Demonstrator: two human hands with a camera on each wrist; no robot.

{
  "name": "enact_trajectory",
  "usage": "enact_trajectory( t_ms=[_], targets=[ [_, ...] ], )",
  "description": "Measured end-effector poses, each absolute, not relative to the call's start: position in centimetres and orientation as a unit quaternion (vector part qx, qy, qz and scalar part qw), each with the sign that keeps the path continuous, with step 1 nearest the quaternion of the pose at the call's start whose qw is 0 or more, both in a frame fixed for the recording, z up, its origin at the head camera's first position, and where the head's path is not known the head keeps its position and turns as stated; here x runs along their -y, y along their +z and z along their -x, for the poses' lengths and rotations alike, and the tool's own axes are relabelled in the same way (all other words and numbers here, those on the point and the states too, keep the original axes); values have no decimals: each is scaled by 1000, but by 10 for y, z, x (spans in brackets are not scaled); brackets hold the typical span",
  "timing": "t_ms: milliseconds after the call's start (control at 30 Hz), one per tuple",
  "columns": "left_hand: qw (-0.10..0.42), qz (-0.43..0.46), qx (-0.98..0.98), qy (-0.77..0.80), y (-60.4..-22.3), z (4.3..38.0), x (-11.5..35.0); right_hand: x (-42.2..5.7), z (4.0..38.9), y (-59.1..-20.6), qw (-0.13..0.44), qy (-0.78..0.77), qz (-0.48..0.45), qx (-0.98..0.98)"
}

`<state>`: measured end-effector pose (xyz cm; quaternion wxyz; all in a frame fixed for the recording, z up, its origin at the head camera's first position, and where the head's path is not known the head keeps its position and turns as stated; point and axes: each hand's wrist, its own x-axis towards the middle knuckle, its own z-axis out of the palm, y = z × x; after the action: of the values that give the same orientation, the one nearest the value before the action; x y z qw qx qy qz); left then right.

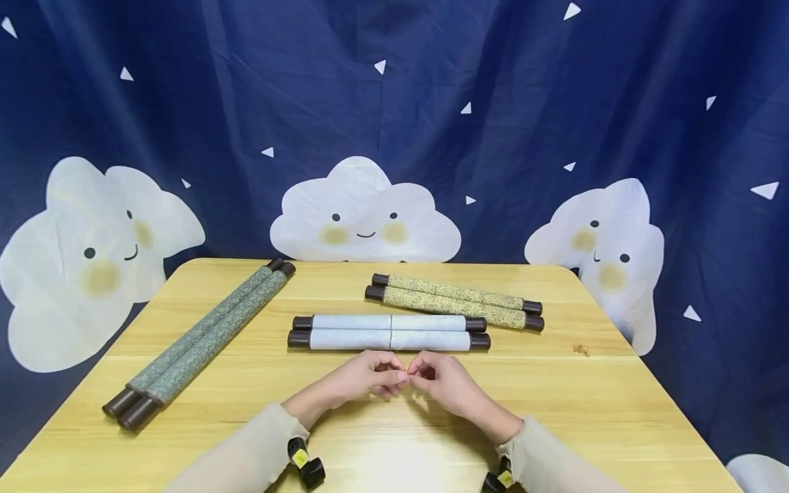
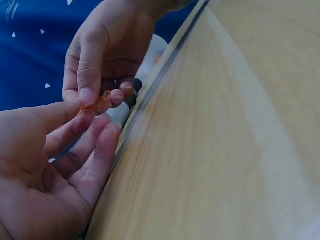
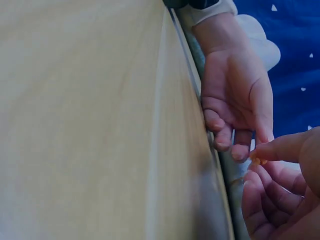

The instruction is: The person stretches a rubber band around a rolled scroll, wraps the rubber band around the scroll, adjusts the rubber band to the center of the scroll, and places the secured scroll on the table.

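Observation:
Both hands meet over the table, just in front of a pale blue scroll (image 1: 431,340) rolled from both ends. My left hand (image 1: 360,376) pinches a small, crumpled orange rubber band (image 2: 102,104) between thumb and forefinger. Fingertips of my right hand (image 1: 453,387) pinch the same rubber band from the other side, touching the left fingertips. In the right wrist view the band (image 3: 258,160) shows as a little twisted clump, partly hidden by the fingers. A thin dark line crosses the pale blue scroll at its middle.
A long green patterned scroll (image 1: 212,335) lies slanted at the left of the wooden table (image 1: 542,411). Behind the pale blue one, towards the right, is a yellow patterned scroll (image 1: 456,301). More orange rubber bands (image 1: 581,350) lie near the right edge.

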<state>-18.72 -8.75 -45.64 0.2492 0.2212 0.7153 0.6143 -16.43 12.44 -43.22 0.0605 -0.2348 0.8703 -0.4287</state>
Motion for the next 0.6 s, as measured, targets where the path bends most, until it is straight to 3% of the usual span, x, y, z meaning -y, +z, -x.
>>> enact_trajectory(
  t_ms=[267,433,600],
  targets=[
    [253,-219,-693,638,-459,190,89,-126,167,-439,150,-542,208,-800],
    [258,-213,-680,652,-460,191,92,-126,169,-440,165,-570,194,-781],
    [267,-186,-647,690,-461,191,94,-128,171,-440,145,-582,194,-776]
  ],
)
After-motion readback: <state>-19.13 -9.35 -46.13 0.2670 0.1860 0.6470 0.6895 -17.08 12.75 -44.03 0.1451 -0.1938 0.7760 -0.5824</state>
